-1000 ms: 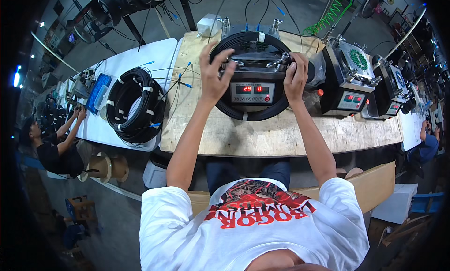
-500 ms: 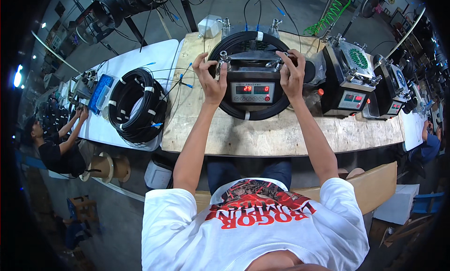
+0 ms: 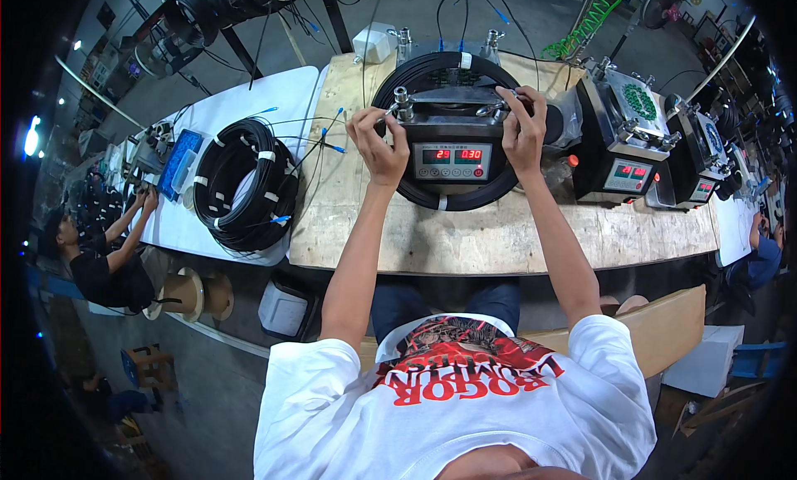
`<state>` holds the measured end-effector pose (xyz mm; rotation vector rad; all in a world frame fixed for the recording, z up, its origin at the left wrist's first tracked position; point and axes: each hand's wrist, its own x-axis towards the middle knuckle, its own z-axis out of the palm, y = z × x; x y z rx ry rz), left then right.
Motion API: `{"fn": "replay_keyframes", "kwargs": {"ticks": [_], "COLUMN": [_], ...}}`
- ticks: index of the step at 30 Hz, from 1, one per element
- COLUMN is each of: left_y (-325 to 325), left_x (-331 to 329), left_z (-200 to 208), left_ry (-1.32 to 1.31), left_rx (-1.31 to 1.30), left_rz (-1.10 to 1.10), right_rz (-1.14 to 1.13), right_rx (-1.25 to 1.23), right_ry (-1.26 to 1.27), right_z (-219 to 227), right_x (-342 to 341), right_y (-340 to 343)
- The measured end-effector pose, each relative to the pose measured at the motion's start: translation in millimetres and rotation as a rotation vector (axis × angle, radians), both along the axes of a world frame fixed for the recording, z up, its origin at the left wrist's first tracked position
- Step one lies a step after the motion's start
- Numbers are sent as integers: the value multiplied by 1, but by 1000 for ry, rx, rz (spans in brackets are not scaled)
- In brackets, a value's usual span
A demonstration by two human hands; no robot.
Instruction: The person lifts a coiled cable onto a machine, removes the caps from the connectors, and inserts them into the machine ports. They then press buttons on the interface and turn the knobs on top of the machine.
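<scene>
In front of me on the plywood bench sits a black box-shaped polishing machine (image 3: pixel 453 131) with metal corner clamps and a lit red display (image 3: pixel 452 161). A big coil of black cable (image 3: pixel 444 203) with white ties rings it. My left hand (image 3: pixel 378 144) has curled fingers pinching a metal clamp lever (image 3: pixel 388 112) at the machine's near left corner. At the near right corner, my right hand (image 3: pixel 523 131) bends its fingers over the other clamp lever (image 3: pixel 498 106). The fingers partly hide both levers.
Left on a white table (image 3: pixel 274 94) lies another black cable coil (image 3: pixel 242 189) beside a blue tray (image 3: pixel 179 164). Two similar machines (image 3: pixel 618 135) (image 3: pixel 706 148) stand to the right, near an orange-capped bottle (image 3: pixel 568 166). Co-workers sit at far left (image 3: pixel 100 260) and far right (image 3: pixel 760 247).
The right-hand red digits on the machine's display have changed. My left hand's fingers have drawn closer together at the lever; my right hand has barely moved.
</scene>
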<state>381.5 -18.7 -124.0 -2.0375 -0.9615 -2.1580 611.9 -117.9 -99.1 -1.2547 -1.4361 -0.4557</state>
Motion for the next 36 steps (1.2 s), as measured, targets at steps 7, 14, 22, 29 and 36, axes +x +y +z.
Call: {"fn": "replay_keyframes", "kwargs": {"ticks": [7, 14, 22, 29, 36], "left_y": [-6, -2, 0, -1, -1], "left_x": [-6, -4, -4, -1, 2], "left_z": [0, 1, -4, -4, -2], "left_ry": [-77, 63, 79, 17, 6], "left_rx": [-255, -89, -118, -164, -141], "left_rz": [-75, -69, -24, -78, -71], "right_rz": [21, 41, -89, 179, 248], "right_rx": [-10, 54, -174, -222, -79], "right_ry": [14, 76, -115, 298, 590], "right_z": [1, 6, 9, 10, -5], "right_x": [1, 1, -19, 2, -5], "right_y": [-2, -9, -22, -41, -33]}}
